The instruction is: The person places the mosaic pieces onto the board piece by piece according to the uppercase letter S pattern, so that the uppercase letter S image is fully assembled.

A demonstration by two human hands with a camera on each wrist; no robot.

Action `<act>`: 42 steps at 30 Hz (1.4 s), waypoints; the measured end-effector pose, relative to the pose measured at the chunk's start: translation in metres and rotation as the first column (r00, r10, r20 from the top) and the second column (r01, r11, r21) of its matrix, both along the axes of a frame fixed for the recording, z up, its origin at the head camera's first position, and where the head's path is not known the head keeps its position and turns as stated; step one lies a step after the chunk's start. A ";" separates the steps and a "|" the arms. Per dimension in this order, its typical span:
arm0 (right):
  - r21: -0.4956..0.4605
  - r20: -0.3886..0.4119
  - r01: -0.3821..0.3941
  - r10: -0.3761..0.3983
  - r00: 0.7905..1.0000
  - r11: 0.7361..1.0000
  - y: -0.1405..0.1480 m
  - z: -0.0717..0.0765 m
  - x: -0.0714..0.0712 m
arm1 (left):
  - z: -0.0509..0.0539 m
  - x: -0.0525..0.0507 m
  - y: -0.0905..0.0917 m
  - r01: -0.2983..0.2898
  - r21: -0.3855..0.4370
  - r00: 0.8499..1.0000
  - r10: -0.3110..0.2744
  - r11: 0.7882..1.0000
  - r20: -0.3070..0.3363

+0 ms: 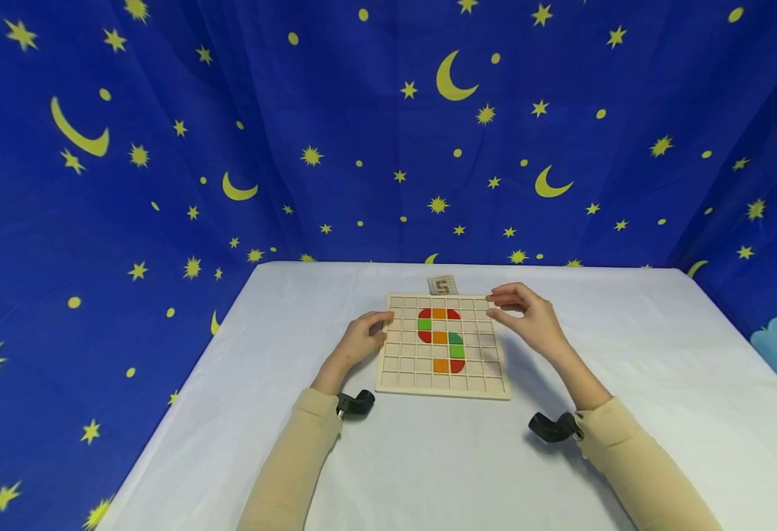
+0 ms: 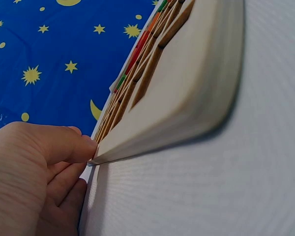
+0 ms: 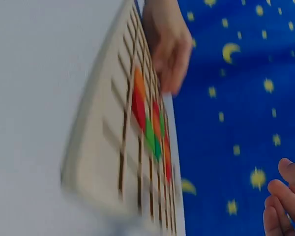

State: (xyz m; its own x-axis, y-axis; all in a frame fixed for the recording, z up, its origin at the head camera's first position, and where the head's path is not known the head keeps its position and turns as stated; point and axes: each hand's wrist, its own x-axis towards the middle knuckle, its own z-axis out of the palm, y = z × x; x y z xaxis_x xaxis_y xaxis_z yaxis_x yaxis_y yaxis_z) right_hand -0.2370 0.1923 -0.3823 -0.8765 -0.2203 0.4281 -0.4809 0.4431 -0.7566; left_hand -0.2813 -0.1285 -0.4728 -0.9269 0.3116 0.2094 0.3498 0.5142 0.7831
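A square wooden grid board (image 1: 403,376) lies on the white table, with red, orange and green tiles (image 1: 440,338) set in its cells in an S-like shape. My left hand (image 1: 358,341) holds the board's left edge; thumb and fingers meet the rim in the left wrist view, where part of the grip is hidden. Beside the far right corner is my right hand (image 1: 533,321), its thumb and fingers spread apart. In the right wrist view, those fingers (image 3: 285,204) stand clear of the board, holding nothing. A small card (image 1: 443,285) with an S-like pattern lies just behind the board.
White cloth covers the table (image 1: 428,464). A blue curtain (image 1: 375,133) with yellow stars and moons hangs behind and at the sides. Black wrist devices (image 1: 356,403) jut inward from both beige sleeves (image 1: 640,457).
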 end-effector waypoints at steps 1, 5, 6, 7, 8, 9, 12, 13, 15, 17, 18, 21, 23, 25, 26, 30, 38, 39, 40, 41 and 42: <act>-0.002 0.008 0.034 -0.034 0.999 0.999 0.007 0.004 0.001 | 0.000 0.000 0.000 -0.001 -0.001 1.000 0.001 1.000 -0.002; 0.001 0.036 0.142 -0.142 0.989 0.990 0.046 -0.006 -0.014 | 0.001 0.000 -0.002 -0.006 -0.001 1.000 0.006 1.000 -0.011; -0.015 0.036 0.155 -0.154 0.987 0.988 0.060 -0.018 -0.024 | 0.001 0.000 -0.002 -0.006 -0.003 1.000 0.006 1.000 -0.011; -0.028 0.019 0.166 -0.165 0.986 0.986 0.076 -0.033 -0.036 | 0.001 0.000 -0.001 -0.005 -0.003 1.000 0.005 1.000 -0.008; -0.046 0.010 0.168 -0.167 0.986 0.985 0.092 -0.050 -0.048 | 0.001 0.000 -0.001 -0.004 -0.003 1.000 0.004 1.000 -0.005; -0.050 0.010 0.184 -0.183 0.983 0.982 0.106 -0.064 -0.059 | 0.001 0.000 -0.001 -0.004 -0.003 1.000 0.004 1.000 -0.002; -0.085 0.024 0.195 -0.194 0.981 0.977 0.133 -0.085 -0.070 | 0.001 0.001 0.000 -0.004 -0.004 1.000 0.004 1.000 0.006; -0.075 0.040 0.206 -0.204 0.978 0.976 0.133 -0.080 -0.064 | 0.001 0.001 0.001 -0.005 -0.002 1.000 0.005 1.000 0.008; -0.067 0.083 0.208 -0.203 0.976 0.976 0.128 -0.063 -0.047 | 0.000 0.001 0.001 -0.005 0.002 1.000 0.005 1.000 0.010; -0.100 0.091 0.194 -0.185 0.978 0.976 0.128 -0.058 -0.039 | 0.000 0.001 0.000 -0.007 0.006 1.000 0.007 1.000 0.013; -0.098 0.101 0.189 -0.179 0.979 0.977 0.124 -0.050 -0.031 | 0.000 0.001 0.000 -0.007 0.007 1.000 0.007 1.000 0.013; -0.120 0.116 0.188 -0.175 0.978 0.975 0.127 -0.051 -0.026 | -0.001 0.000 0.000 -0.006 0.003 1.000 0.006 1.000 0.014; -0.082 0.124 0.207 -0.196 0.973 0.975 0.128 -0.053 -0.024 | -0.001 0.000 0.000 -0.005 -0.002 1.000 0.005 1.000 0.011; -0.057 0.135 0.216 -0.207 0.969 0.975 0.129 -0.055 -0.023 | -0.002 0.000 0.000 -0.003 -0.003 1.000 0.004 1.000 0.011; -0.044 0.142 0.225 -0.217 0.966 0.973 0.128 -0.056 -0.022 | -0.001 0.000 0.000 -0.003 -0.003 1.000 0.003 1.000 0.010; 0.019 0.141 0.220 -0.220 0.965 0.975 0.126 -0.063 -0.018 | -0.001 0.001 0.001 -0.001 0.000 1.000 0.001 1.000 0.015; 0.161 0.156 0.190 -0.215 0.964 0.968 0.132 -0.084 -0.017 | -0.001 0.000 0.000 0.008 0.005 1.000 -0.008 1.000 -0.001; 0.179 0.148 0.186 -0.213 0.966 0.966 0.132 -0.086 -0.018 | -0.001 0.000 0.000 0.007 0.004 1.000 -0.007 1.000 0.000; 0.190 0.142 0.182 -0.210 0.967 0.965 0.132 -0.087 -0.018 | -0.001 0.000 0.000 0.005 0.003 1.000 -0.005 1.000 0.002; 0.201 0.134 0.180 -0.209 0.969 0.963 0.131 -0.089 -0.018 | -0.001 0.000 0.000 0.004 0.000 1.000 -0.004 1.000 0.005; 0.210 0.125 0.181 -0.210 0.970 0.961 0.131 -0.090 -0.018 | -0.001 0.000 0.000 0.004 0.000 1.000 -0.004 1.000 0.009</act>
